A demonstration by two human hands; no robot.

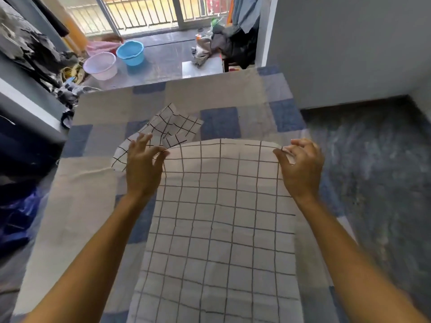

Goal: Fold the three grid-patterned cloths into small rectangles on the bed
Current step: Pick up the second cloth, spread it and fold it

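A white cloth with a dark grid (219, 224) hangs stretched in front of me above the bed (93, 194). My left hand (143, 169) pinches its top left corner between thumb and forefinger, other fingers spread. My right hand (302, 167) grips the top right corner. The top edge sags slightly between them. Beyond my left hand, more grid-patterned cloth (168, 129) lies crumpled on the bed, partly hidden by the held cloth; I cannot tell if it is one piece or two.
The bed has a blue, grey and cream checked cover. Dark speckled floor (373, 171) lies to the right. Past the bed's far end stand a white basin (100, 65), a blue basin (130, 52) and a clothes pile (224, 46). Dark clutter lines the left.
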